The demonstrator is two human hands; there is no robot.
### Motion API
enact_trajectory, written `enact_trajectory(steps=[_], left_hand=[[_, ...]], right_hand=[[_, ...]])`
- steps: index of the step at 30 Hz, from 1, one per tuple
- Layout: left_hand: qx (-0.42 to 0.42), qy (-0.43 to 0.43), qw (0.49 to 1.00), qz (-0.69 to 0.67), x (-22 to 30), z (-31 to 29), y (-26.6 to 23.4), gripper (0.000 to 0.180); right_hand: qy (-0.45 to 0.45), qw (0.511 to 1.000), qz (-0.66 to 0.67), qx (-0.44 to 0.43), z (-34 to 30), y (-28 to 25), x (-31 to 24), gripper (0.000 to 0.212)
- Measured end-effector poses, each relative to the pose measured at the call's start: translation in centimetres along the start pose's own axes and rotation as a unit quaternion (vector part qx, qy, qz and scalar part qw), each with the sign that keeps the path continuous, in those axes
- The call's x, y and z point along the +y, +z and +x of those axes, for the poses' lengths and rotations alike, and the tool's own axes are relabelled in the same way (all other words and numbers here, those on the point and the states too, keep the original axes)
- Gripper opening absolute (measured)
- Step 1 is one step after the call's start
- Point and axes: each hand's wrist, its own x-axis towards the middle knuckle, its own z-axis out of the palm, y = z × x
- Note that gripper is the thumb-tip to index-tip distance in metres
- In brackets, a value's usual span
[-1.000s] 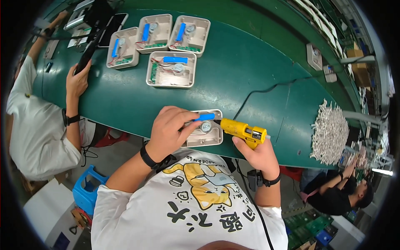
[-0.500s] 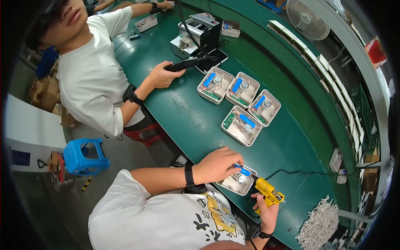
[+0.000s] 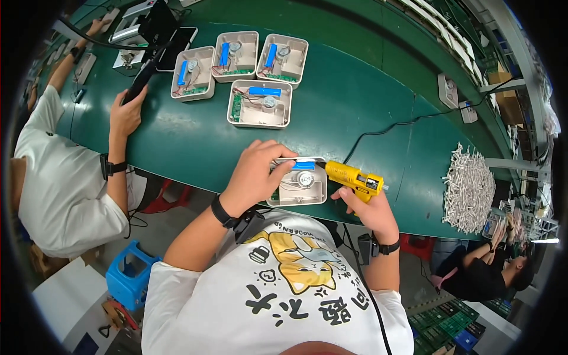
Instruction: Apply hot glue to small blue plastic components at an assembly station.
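My right hand [image 3: 376, 212] is wrapped round a yellow glue gun [image 3: 349, 176], whose dark nozzle points left. The tip sits at the right end of a blue cylindrical battery [image 3: 304, 165], by the far right corner of a light grey plastic box [image 3: 296, 199]. My left hand [image 3: 254, 176] lies over the box's left side, thumb against the battery and fingers along the far wall. Thumb and fingers close on the battery's left end, partly hidden. Inside the box, nearer me than the battery, is a round silver part [image 3: 305, 178]. A green board is mostly covered by the left hand.
Beyond my hands stand several similar open boxes [image 3: 260, 120] with batteries and boards. A black cord [image 3: 378, 131] runs from the gun across the green table [image 3: 355, 77]. White slender pieces [image 3: 469, 189] are heaped at the right. A co-worker's hand [image 3: 126, 112] holds a black tool at the left.
The view has turned, so the table now runs more level across it. The gun's nozzle is now at the battery's end; before, it was just outside the box's right rim.
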Motion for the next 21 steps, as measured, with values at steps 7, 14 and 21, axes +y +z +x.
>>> enact_trajectory(steps=[7, 14, 21], left_hand=[[-0.001, -0.025, 1.000, -0.001, 0.1, -0.8, 1.0, 0.016], [-0.025, -0.035, 0.998, -0.052, -0.4, -0.8, 0.4, 0.020], [-0.043, -0.040, 0.998, -0.016, 0.2, -0.3, -0.2, 0.023]], right_hand=[[0.108, 0.993, -0.050, -0.004, -0.5, -0.9, -1.1, 0.029], [-0.006, 0.996, -0.087, 0.024, -1.2, -0.1, -0.7, 0.022], [-0.012, 1.000, -0.006, -0.017, -1.4, -1.0, 1.1, 0.024]])
